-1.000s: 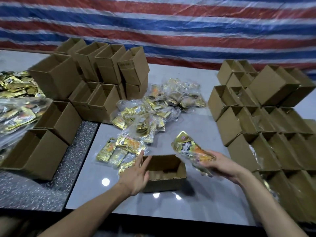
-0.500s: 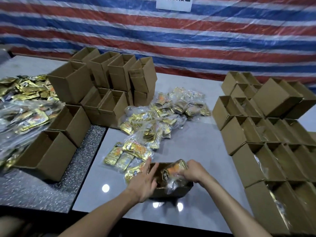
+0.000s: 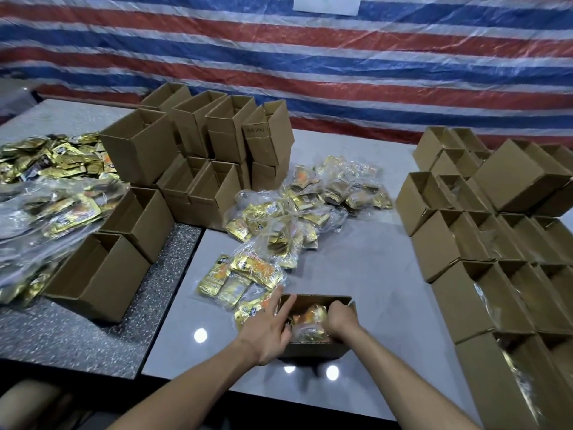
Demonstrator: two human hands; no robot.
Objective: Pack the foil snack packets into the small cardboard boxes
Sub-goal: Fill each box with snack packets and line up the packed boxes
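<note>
Right hand (image 3: 339, 319) curls its fingers round a foil snack packet (image 3: 310, 318) inside the small cardboard box (image 3: 313, 350) near the front edge of the desk (image 3: 372, 268); left hand (image 3: 269, 330), fingers spread, rests on the box's left wall. Beyond lie bagged packets (image 3: 279, 221), then stacked open boxes (image 3: 217, 141).
</note>
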